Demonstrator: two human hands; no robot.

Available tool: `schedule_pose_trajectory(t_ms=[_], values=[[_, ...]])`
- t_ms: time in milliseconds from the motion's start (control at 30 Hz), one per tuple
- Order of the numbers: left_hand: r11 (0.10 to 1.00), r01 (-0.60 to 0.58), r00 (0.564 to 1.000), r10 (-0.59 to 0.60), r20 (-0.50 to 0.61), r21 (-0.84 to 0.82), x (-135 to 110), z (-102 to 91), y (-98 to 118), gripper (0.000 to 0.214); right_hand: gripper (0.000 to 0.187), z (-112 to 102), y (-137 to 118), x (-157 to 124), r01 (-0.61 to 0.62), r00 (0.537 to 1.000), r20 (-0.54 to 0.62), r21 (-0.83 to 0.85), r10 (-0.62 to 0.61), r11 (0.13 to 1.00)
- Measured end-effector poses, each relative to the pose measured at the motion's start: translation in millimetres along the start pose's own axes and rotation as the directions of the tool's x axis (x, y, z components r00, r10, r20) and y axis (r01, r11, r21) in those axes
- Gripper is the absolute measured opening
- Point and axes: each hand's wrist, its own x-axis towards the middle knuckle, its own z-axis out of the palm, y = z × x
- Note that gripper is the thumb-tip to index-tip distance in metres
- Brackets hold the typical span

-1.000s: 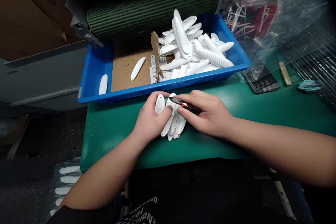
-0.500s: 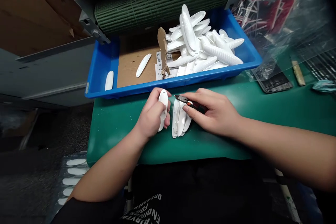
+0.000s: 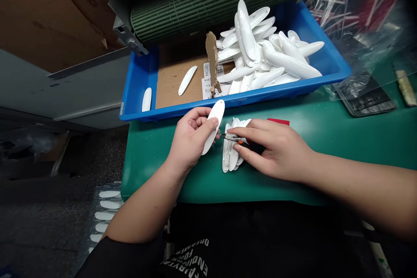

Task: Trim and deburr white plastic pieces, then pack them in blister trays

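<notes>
At center frame, the left hand (image 3: 191,141) firmly grips a white plastic oval piece (image 3: 215,122), held clear — the right hand (image 3: 276,150) closes steadily around small orange-handled side cutters (image 3: 233,137), tips beside the stacked white pieces (image 3: 228,156).

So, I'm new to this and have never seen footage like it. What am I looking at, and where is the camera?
This picture comes from one camera worn on a person's head, looking forward and down at their own bare hands. The left hand holds a white oval plastic piece up off the surface. The right hand grips small side cutters with orange and black handles, their tips beside a small stack of similar white pieces. The stack lies on a green work mat. Beyond it sits a blue plastic tray, lined with cardboard and holding a pile of more white pieces.
</notes>
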Motion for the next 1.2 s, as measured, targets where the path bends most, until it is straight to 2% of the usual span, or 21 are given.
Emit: schedule_pose_trajectory(t_ms=[133, 267, 400, 567, 833, 1200], values=[[0.997, -0.015, 1.000, 0.016, -0.024, 0.073, -1, 1.7, -4, 0.016, 0.032, 3, -6, -2, 0.031, 0.998, 0.060, -0.094, -0.026, 0.995], [0.989, -0.046, 0.999, 0.047, -0.006, 0.141, -3, 3.1, -7, 0.017, 0.033, 4, -13, -2, 0.038, 0.993, 0.119, -0.254, -0.008, 0.967], [0.989, -0.067, 0.998, 0.065, 0.021, 0.131, -3, 3.6, -6, 0.021, 0.032, 2, -14, -2, 0.015, 0.991, 0.133, -0.346, 0.033, 0.938], [0.987, -0.062, 0.996, 0.053, 0.071, 0.148, -5, 5.0, -2, 0.028, 0.033, -2, -14, -2, 0.002, 0.987, 0.148, -0.381, 0.059, 0.924], [0.984, -0.014, 0.999, 0.007, 0.044, 0.175, -4, 7.2, -3, 0.030, 0.033, -3, -18, 0, 0.001, 0.984, 0.163, -0.417, 0.074, 0.909], [0.929, -0.095, 0.994, 0.107, -0.014, 0.357, -1, 6.5, -8, 0.033, 0.039, -4, -21, 0, 0.035, 0.982, 0.184, -0.451, 0.054, 0.892]])
